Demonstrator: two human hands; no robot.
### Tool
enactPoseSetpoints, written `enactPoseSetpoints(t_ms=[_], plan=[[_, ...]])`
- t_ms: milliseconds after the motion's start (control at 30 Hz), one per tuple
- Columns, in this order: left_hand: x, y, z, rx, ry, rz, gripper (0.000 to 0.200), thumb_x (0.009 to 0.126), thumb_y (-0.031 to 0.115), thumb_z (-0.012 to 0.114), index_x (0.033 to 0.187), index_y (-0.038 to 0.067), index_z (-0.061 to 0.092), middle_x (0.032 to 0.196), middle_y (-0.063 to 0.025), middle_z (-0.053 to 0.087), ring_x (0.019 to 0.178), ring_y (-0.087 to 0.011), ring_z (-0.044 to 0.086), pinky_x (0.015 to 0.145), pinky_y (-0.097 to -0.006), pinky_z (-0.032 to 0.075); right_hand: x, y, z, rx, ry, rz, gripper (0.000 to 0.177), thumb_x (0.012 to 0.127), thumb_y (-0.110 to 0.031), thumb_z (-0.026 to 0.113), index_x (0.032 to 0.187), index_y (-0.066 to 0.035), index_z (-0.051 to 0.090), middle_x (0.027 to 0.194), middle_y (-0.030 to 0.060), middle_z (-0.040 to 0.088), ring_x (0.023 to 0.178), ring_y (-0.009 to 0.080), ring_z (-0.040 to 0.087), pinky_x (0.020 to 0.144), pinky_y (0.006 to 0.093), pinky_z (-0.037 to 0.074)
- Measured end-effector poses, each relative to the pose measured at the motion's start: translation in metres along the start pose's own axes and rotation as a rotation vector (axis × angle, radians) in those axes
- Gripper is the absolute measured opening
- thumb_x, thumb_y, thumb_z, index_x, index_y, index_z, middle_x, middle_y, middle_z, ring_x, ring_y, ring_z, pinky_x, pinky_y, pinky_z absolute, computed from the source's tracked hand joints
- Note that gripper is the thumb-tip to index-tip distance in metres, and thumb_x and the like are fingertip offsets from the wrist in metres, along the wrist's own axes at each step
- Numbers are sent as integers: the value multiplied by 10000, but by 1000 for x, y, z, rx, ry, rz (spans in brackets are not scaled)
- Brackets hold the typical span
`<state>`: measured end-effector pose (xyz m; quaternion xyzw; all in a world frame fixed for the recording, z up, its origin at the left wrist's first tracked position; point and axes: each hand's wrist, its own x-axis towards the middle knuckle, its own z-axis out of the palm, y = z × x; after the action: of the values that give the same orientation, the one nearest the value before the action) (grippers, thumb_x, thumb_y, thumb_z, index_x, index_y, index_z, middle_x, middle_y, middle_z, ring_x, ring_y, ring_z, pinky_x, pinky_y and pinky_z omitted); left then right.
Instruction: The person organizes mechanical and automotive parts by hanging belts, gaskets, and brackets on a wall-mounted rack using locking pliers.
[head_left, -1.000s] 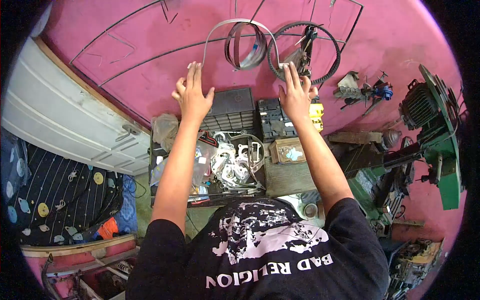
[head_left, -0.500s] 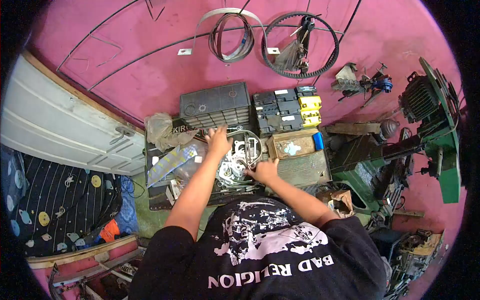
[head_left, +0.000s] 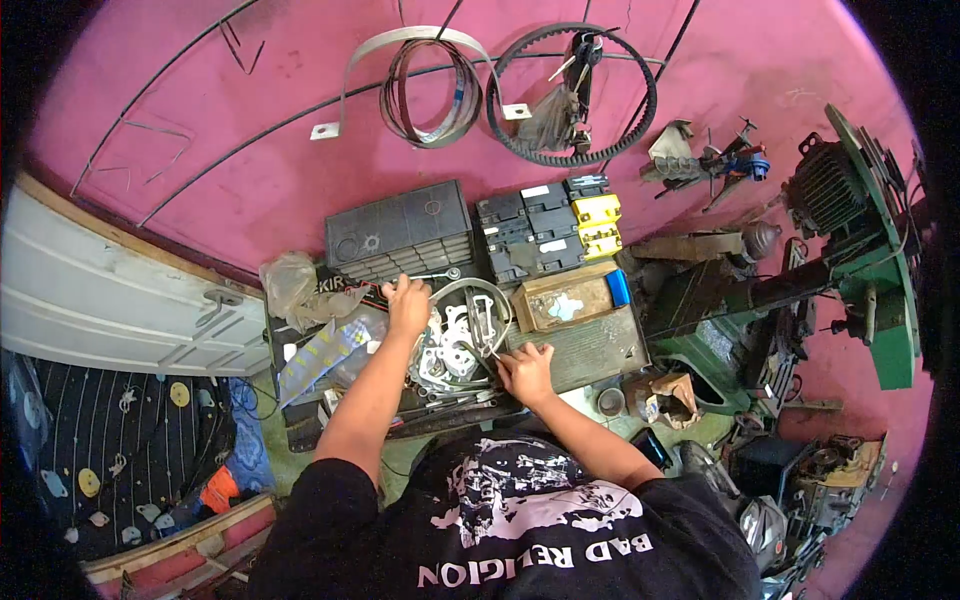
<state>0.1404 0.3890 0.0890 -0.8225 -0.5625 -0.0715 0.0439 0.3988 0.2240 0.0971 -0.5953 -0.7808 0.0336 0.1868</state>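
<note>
My left hand [head_left: 408, 308] reaches over the back left of a pile of metal parts [head_left: 450, 345], palm down with fingers apart. Right at its fingertips lies a long silver wrench [head_left: 452, 274] with a ring end. My right hand [head_left: 526, 374] is at the pile's right side, thumb stretched toward the parts and fingers apart over the ribbed surface. Between the hands are flat, pale cut plates and loose pieces, partly encircled by a curved metal band [head_left: 511, 300]. Several wrenches [head_left: 455, 395] lie along the front of the pile.
Behind stand a dark drawer cabinet [head_left: 400, 225] and several black and yellow batteries [head_left: 540, 225]. A wooden box [head_left: 560, 298] sits to the right on the ribbed tabletop [head_left: 600, 345]. Plastic bags [head_left: 290, 280] lie left; a green drill press [head_left: 880, 290] stands far right.
The view has shifted, so the bench appears lower and further left. My right hand has drawn slightly right and toward me from the parts. My left hand stays by the wrench.
</note>
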Motion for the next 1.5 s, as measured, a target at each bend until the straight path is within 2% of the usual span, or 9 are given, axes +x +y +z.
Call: enactPoseSetpoints(t_ms=[133, 233, 467, 600, 800, 1067, 1333, 1433, 1500], plan=[[-20, 11, -32, -145, 122, -58, 171, 798, 271, 767, 852, 124, 700, 1026, -31, 648, 1082, -277, 530, 917, -520, 322, -3, 0, -14, 67, 62, -13, 168, 821, -222, 737, 981, -181, 768, 886, -17, 703, 930, 211, 581, 894, 527, 352], [-39, 20, -75, -144, 396, -193, 191, 807, 288, 797, 889, 143, 703, 1056, 22, 666, 1102, -274, 532, 922, -484, 301, 8, 4, -44, 57, 185, -28, 248, 804, -187, 740, 1051, -200, 755, 921, -30, 695, 920, 214, 576, 898, 517, 349], [-69, 21, -182, -140, 819, -153, 234, 698, 252, 903, 842, 214, 722, 978, 73, 727, 1003, -224, 555, 949, -452, 283, 57, 8, -129, -14, 510, -104, 353, 765, -125, 741, 1091, -260, 753, 1000, -85, 706, 930, 199, 565, 915, 467, 314], [-25, 9, -264, -31, 1097, -67, 244, 677, 282, 925, 817, 255, 727, 905, 112, 731, 957, -198, 561, 968, -443, 277, 124, 2, -195, -85, 804, -189, 365, 762, -97, 717, 1067, -293, 757, 970, -122, 725, 941, 179, 555, 944, 435, 281], [71, 0, -381, 75, 1297, -20, 203, 721, 344, 882, 808, 225, 742, 822, 100, 714, 972, -202, 583, 956, -422, 293, 247, 0, -309, -182, 1092, -201, 275, 774, -126, 724, 984, -302, 754, 943, -141, 728, 952, 158, 562, 929, 451, 271], [130, -28, -350, 134, 1068, -91, 179, 795, 352, 800, 770, 191, 725, 824, 64, 687, 995, -213, 562, 908, -478, 292, 302, 18, -285, -276, 786, -121, 262, 774, -136, 671, 995, -252, 750, 951, -64, 711, 1064, 183, 577, 923, 527, 311], [125, -36, -298, 92, 1019, -80, 190, 780, 317, 815, 793, 174, 691, 847, 46, 646, 995, -226, 548, 893, -511, 301, 296, 24, -232, -325, 705, -107, 257, 864, -180, 659, 1074, -299, 748, 1087, -143, 707, 1063, 143, 571, 936, 508, 295], [118, -36, -288, 107, 948, -125, 189, 780, 324, 813, 852, 187, 705, 904, 52, 659, 1018, -225, 546, 906, -508, 300, 290, 26, -221, -317, 682, -96, 290, 867, -192, 665, 1127, -304, 732, 1111, -140, 703, 1068, 149, 570, 952, 504, 292], [113, -33, -279, 97, 932, -152, 212, 792, 341, 806, 922, 196, 723, 1001, 62, 672, 1064, -232, 534, 919, -492, 298, 285, 29, -211, -324, 701, -100, 487, 819, -130, 637, 1288, -260, 652, 1250, -93, 658, 1088, 198, 553, 950, 484, 292]])
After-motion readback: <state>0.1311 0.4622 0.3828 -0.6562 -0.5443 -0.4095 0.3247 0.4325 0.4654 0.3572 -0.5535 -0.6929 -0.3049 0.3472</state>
